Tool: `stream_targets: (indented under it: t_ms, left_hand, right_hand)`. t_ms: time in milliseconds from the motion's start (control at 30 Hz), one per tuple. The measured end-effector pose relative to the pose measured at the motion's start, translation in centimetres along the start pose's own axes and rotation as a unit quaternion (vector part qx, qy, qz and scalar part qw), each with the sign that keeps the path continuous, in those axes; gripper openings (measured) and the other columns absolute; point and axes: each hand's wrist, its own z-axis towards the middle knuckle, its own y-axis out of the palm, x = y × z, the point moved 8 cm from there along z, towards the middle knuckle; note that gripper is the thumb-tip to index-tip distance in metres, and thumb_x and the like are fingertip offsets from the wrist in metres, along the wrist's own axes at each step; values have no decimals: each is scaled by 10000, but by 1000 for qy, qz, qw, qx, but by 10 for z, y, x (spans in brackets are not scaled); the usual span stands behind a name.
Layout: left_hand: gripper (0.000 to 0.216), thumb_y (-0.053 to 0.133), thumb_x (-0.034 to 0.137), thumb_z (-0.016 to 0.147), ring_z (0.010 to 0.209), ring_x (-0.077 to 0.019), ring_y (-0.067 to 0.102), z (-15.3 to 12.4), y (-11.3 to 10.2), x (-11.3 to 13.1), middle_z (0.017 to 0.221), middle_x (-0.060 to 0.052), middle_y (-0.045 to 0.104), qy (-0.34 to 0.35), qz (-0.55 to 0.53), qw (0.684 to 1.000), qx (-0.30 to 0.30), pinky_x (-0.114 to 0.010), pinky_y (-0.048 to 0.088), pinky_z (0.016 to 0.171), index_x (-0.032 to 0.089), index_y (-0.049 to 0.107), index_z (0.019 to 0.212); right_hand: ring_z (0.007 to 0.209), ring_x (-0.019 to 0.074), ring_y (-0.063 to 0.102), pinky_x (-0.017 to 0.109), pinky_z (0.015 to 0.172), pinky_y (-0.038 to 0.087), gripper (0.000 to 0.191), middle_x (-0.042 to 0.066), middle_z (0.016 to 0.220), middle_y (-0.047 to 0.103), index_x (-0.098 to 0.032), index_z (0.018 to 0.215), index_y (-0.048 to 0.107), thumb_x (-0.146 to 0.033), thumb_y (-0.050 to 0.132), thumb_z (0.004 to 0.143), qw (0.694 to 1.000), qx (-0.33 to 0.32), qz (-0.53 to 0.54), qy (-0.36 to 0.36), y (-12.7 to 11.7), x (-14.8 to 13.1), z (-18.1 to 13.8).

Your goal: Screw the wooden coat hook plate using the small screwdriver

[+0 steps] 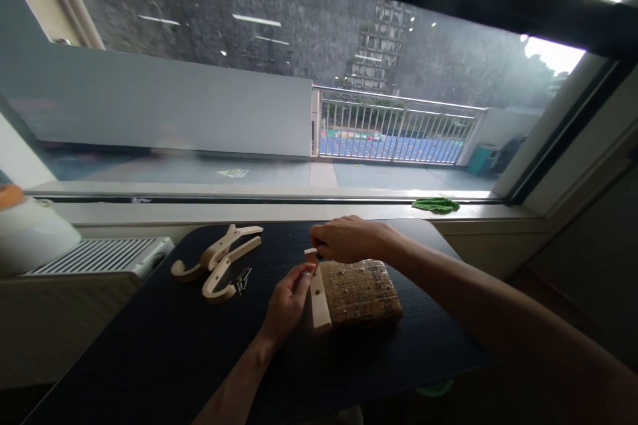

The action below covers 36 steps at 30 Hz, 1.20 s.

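Observation:
My right hand [343, 238] is closed from above around a small tool, probably a screwdriver; a bit of its dark end shows below the fingers and most of it is hidden. My left hand [292, 295] is closed, thumb and fingertips pinched at the tool's lower end, over a pale wooden strip [321, 313]. What the fingertips hold is too small to make out. A dark hole shows in the strip. Against its right side lies a brown, rough-textured block [361, 292] that looks wrapped in shiny clear film.
Curved pale wooden pieces [216, 272] and several screws [242, 281] lie left on the dark table [164, 345]. A green cloth [436, 204] rests on the windowsill [349, 212]. At the left stand a radiator [104, 259] and a white object with an orange top [30, 236].

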Motion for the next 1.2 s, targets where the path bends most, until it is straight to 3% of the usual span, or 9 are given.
stream_targets:
  t_ms: [167,367,667,833,967,1100,1200]
  left_hand:
    - [320,450,333,780,865,-177,572,0,0,-1,983,-43,614,-14,-8,1000,6,-263,440,736,185,541,1049]
    - [317,458,337,783,690,-142,568,-1,-2,-6,793,0,594,-38,18,999,21,-243,443,631,199,499,1065]
    - [243,432,281,804,956,-172,521,1,-2,11,995,-34,561,31,59,998,16,-269,387,847,203,550,1002]
    - [331,409,292,815,911,-175,546,-2,-2,1,990,-32,580,-20,36,999,7,-284,414,804,223,477,1132]
    - [298,394,282,819,909,-175,544,-2,-2,1,950,-32,591,-12,37,999,7,-291,406,815,216,528,1077]
    - [368,387,258,811,994,-175,519,10,-9,-7,1120,-49,551,-35,-2,999,37,-312,385,875,201,461,1167]
    - [411,408,234,780,1028,-181,514,23,-3,-8,1156,-58,550,-42,-35,998,-21,-312,384,893,172,455,1184]
  right_hand:
    - [661,131,534,241,532,313,211,29,798,629,-196,914,554,-291,393,815,999,-1,3,-42,-1,3,4]
    - [666,153,559,255,540,328,208,48,775,628,-183,887,549,-297,386,825,998,6,-28,-53,-3,-3,10]
    - [652,150,570,238,513,339,128,42,754,627,-159,842,529,-233,434,799,997,15,-45,-66,-3,-9,13]
    - [647,147,571,240,535,364,134,45,745,621,-159,836,526,-256,441,800,997,-13,-44,-61,-1,-12,14]
    - [675,165,581,254,553,376,184,60,763,626,-168,863,522,-315,429,801,998,-20,-37,-39,0,-8,15]
    - [663,172,583,256,534,370,197,60,756,627,-167,857,517,-328,421,796,999,-9,-35,-38,0,-6,14]
    - [669,170,582,255,535,368,187,66,768,629,-160,855,521,-303,416,796,999,-10,-35,-33,-2,-6,13]
